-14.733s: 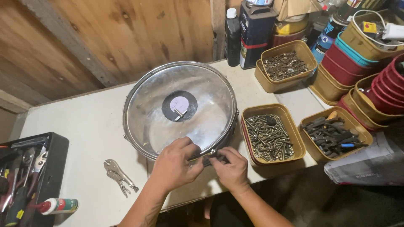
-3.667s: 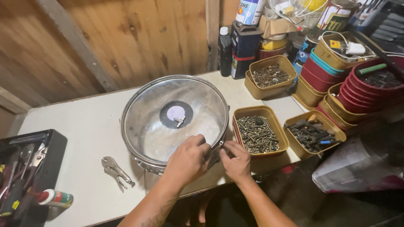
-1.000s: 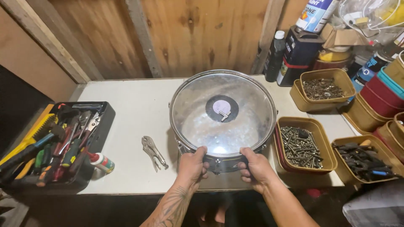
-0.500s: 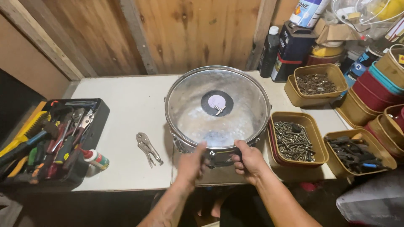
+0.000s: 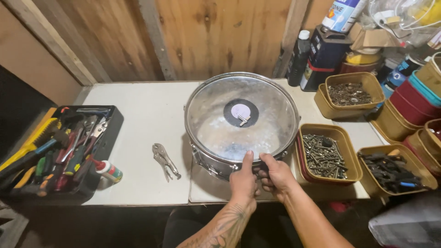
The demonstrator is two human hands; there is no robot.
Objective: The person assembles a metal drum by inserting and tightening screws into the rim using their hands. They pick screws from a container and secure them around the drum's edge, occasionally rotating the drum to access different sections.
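Observation:
A snare drum [image 5: 239, 124] with a clear head and a metal hoop lies flat on the white table [image 5: 138, 119]. A small metal drum key [image 5: 243, 121] rests on the dark round patch at the middle of the head. My left hand [image 5: 242, 181] grips the near rim, thumb up on the hoop. My right hand [image 5: 274, 175] is closed on a fitting at the drum's near side, right beside the left hand. What the right fingers pinch is hidden.
Locking pliers [image 5: 164, 160] lie left of the drum. A black tool tray [image 5: 59, 151] sits at far left, a small glue bottle [image 5: 108, 171] beside it. Tan tubs of screws [image 5: 324, 154] and dark parts [image 5: 390, 170] stand right; bottles and stacked tubs behind.
My hands have drawn together at the drum's near rim; a second ago they held it wider apart. The view has shifted slightly right.

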